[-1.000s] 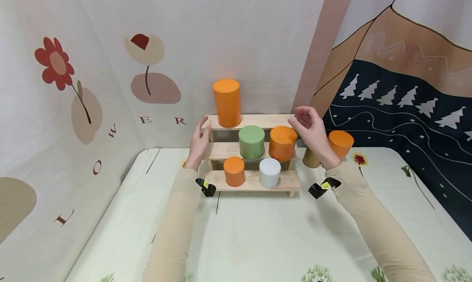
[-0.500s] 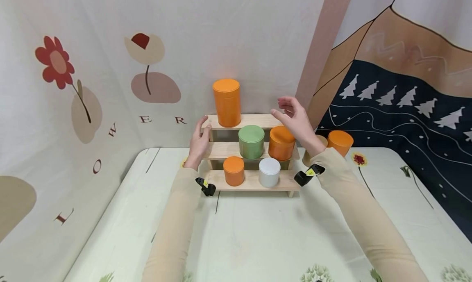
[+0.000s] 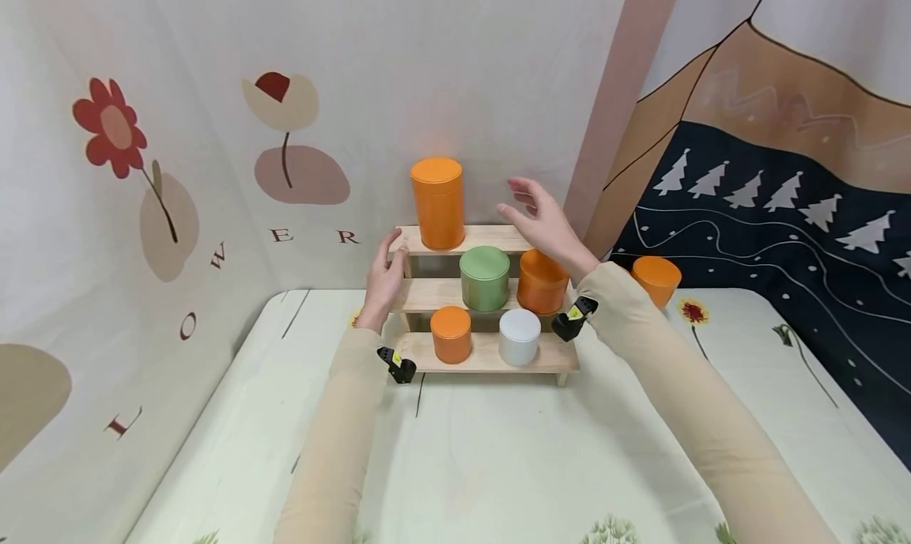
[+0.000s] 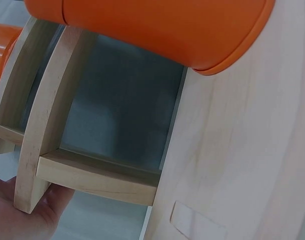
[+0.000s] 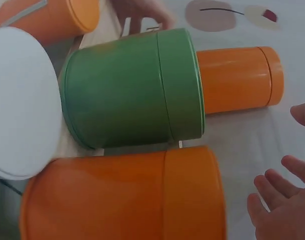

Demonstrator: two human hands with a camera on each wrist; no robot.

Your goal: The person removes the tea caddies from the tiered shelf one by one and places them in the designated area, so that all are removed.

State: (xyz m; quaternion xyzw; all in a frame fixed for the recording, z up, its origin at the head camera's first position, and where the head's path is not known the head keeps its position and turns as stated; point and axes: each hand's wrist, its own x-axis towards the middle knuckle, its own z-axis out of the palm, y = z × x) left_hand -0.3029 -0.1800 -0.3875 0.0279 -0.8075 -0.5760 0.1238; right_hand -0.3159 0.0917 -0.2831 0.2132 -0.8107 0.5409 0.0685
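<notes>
Well, from the head camera, the left hand (image 3: 384,281) grips the left end of a three-tier wooden stand (image 3: 551,358). Just to the right of that hand, on the top shelf (image 3: 491,238), a tall orange canister (image 3: 437,208) stands upright. The right hand (image 3: 544,224) hangs above the right part of that shelf, its thumb and fingers apart and slightly bent; the tall canister is to its left, near but not touching. On the middle shelf (image 3: 430,292) are a green canister (image 3: 485,281) and, right beside it, an orange canister (image 3: 539,285), close below the right wrist. The bottom shelf (image 3: 417,354) bears a small orange canister (image 3: 451,337) and a white canister (image 3: 519,338). Another orange container (image 3: 655,279), partly covered by the right sleeve (image 3: 683,378), is well to the right of the stand.

Seen from the left wrist, the end of a wooden bar sits in the left hand's grip at the lower left, with skin showing on both sides of the wood. The tall canister crosses the top, resting on the broad board and clear of the hand.

From the right wrist, the right hand shows at the right edge, fingers spread and a gap between its thumb and the tall canister's lid. The green canister fills the middle.
</notes>
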